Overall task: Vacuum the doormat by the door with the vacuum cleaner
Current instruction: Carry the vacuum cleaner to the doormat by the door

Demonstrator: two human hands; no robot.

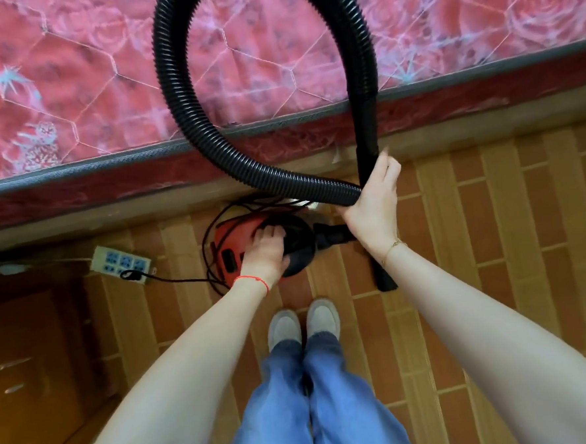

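Observation:
A small red and black vacuum cleaner [232, 237] sits on the floor beside the bed. My left hand [266, 254] is down on its top, fingers curled over the black handle part. Its black ribbed hose [174, 102] loops high over the mattress and comes back down. My right hand [374, 199] is closed around the hose where it crosses the rigid black tube [365, 142]. The tube's black nozzle end [386, 278] points down at the floor. No doormat or door is in view.
A bed with a pink rose-patterned mattress [70, 81] fills the far side. A white power strip [122, 263] lies on the floor at left with the vacuum's black cord [182, 280] plugged in. A wooden drawer cabinet [25, 358] stands at lower left. My feet [303, 322] are on brick-patterned flooring [492, 244].

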